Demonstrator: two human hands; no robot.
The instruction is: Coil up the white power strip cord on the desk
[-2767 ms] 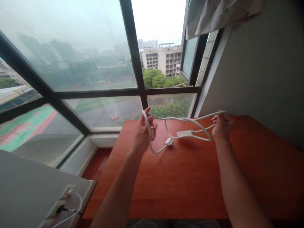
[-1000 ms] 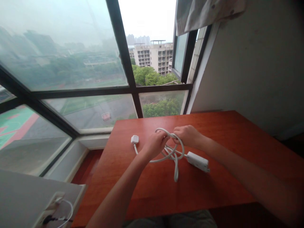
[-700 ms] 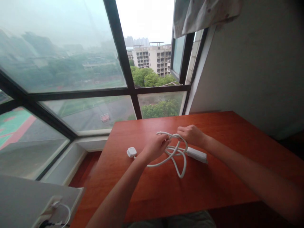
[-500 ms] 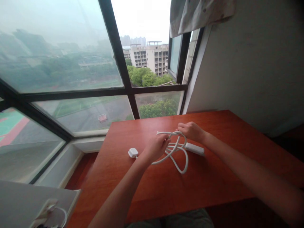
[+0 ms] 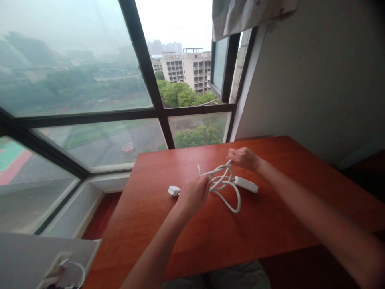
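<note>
A white power cable lies in crossing loops over the reddish-brown table. My left hand is closed round the cable on the left of the loops; its fingertips are partly hidden. Farther back and to the right, my right hand pinches another stretch of the cable, held taut and raised off the table. The white plug, its pins pointing down, sits just left of my left hand. At the cable's other side rests a white block, like a power strip or adapter, below my right hand. A short cable end sticks up behind my left hand.
The wooden table reaches back to dark-framed windows. A grey wall rises on the right. At the lower left, a wall socket has a white cord plugged in. A curtain hangs at the top.
My right hand has moved slightly up and right, drawing the cable loops tighter. The plug has shifted right and turned, its pins now showing. The view has shifted slightly.
</note>
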